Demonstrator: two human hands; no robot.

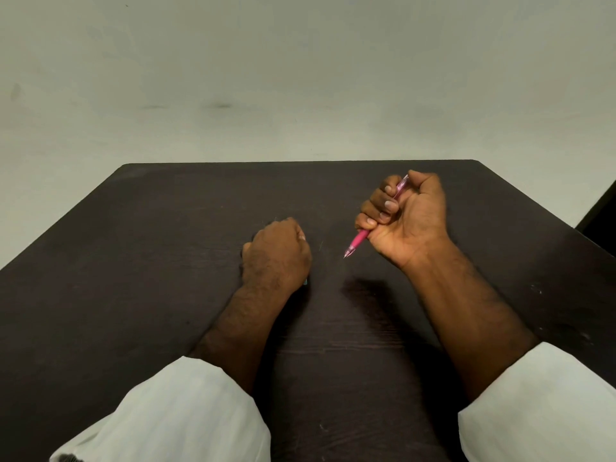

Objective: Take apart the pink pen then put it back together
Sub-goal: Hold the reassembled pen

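My right hand (408, 215) is closed in a fist around the pink pen (358, 241), held above the dark table (166, 261). The pen slants down to the left, its pink grip and metal tip sticking out below my little finger and its clear pink top showing above my index finger. It looks whole. My left hand (276, 251) rests knuckles-up on the table as a closed fist, a hand's width left of the pen tip. A small teal bit (305, 281) shows at the heel of that hand; I cannot tell what it is.
The table's far edge (300, 161) meets a pale wall. Its right edge runs diagonally near a dark object (603, 208) at the far right. White sleeves cover both forearms near the bottom of the view.
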